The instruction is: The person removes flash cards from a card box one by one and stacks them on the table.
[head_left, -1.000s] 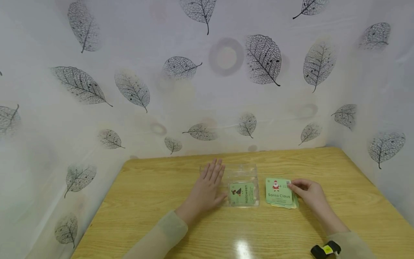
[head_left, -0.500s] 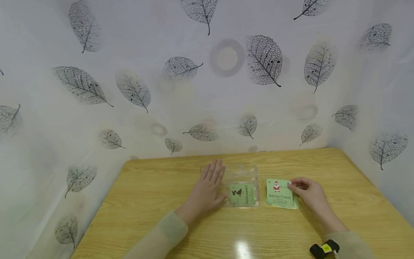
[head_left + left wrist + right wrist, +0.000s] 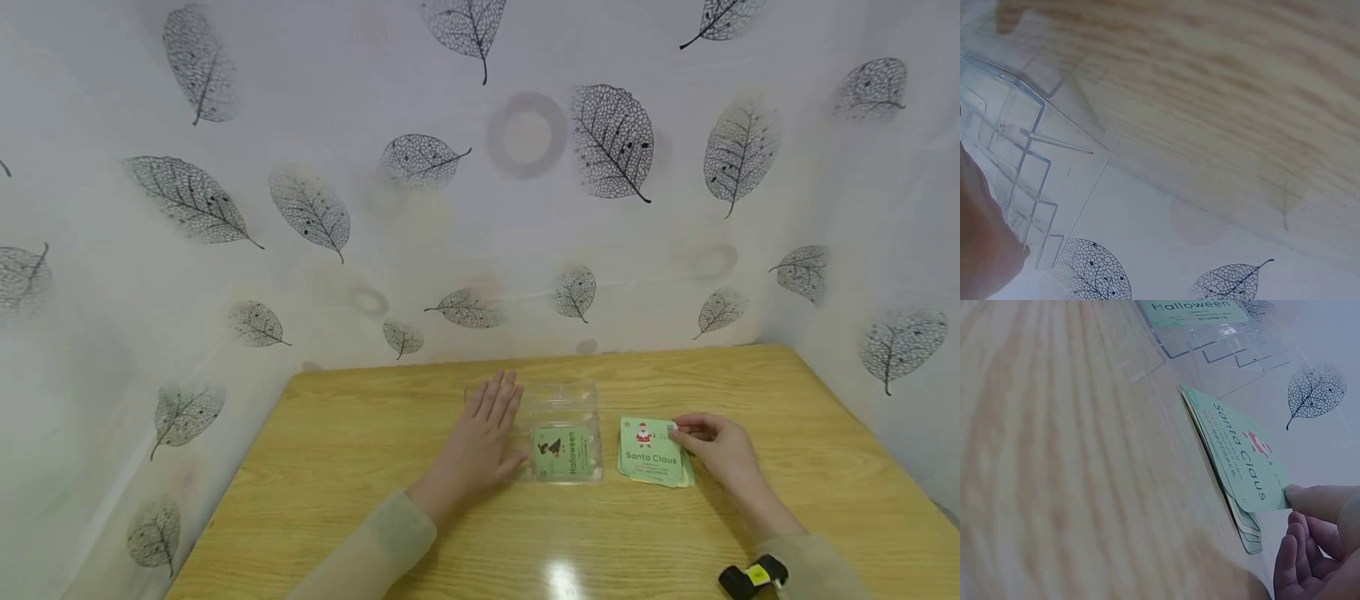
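Observation:
My left hand [image 3: 480, 442] lies with straight fingers over the left side of a clear plastic tray [image 3: 564, 394] with stepped compartments. A green Halloween card [image 3: 559, 452] sits sideways in the tray's front part. To the right, my right hand [image 3: 720, 446] pinches the upper right corner of a green Santa Claus card [image 3: 647, 446] on top of a small stack of cards [image 3: 1225, 490]. In the right wrist view its thumb [image 3: 1310, 499] presses on that corner, while the other fingers curl below. The left wrist view shows the tray's stepped walls [image 3: 1036, 164] beside the hand.
A wooden table [image 3: 360, 417] carries everything, its back edge against a pale wall covering [image 3: 480, 225] printed with leaves. A black device with a yellow label [image 3: 753, 577] is at the right sleeve.
The Santa Claus card has shifted very slightly right, with my right hand still at its corner. My left hand stays in place on the tray.

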### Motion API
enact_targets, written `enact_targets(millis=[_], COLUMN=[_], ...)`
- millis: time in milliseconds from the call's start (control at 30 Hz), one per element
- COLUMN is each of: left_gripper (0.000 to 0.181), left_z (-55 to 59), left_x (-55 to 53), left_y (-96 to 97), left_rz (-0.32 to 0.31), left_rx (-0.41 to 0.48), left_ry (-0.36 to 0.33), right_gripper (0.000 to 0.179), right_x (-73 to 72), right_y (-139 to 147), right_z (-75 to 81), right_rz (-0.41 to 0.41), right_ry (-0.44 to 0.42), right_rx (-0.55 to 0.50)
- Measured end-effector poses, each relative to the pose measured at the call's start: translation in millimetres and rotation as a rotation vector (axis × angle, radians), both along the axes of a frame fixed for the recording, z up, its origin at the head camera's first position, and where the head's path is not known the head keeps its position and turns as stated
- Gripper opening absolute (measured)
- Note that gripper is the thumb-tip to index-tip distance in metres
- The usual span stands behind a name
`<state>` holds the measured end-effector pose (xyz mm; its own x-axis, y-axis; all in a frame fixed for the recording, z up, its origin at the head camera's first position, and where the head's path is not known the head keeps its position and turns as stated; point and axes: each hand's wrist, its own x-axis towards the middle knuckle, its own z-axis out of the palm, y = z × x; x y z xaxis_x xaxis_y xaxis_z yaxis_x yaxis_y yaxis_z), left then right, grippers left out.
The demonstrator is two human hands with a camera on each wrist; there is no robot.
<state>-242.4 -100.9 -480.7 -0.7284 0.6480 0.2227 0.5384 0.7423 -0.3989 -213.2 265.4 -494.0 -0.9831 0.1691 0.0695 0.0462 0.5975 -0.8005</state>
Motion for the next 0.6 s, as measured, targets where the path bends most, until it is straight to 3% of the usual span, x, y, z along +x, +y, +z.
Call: enact_targets(millis=[433,600], left_gripper=[0.097,0.097], left_z=[1.3,0.2], left_x=[1.2,1.1], left_y=[0.4,0.1], left_rz=[0.008,0.009], left_rx=[-0.004,0.002], left_ry=[-0.012,-0.017], right_gripper=[0.04,0.034], right_x=[-1.1,-1.4], right_y=[2.8,3.7], right_z=[-0.7,-1.1], right_rz=[0.014,0.02], right_ry=[-0.012,0.005], right_rx=[0.003,0.016])
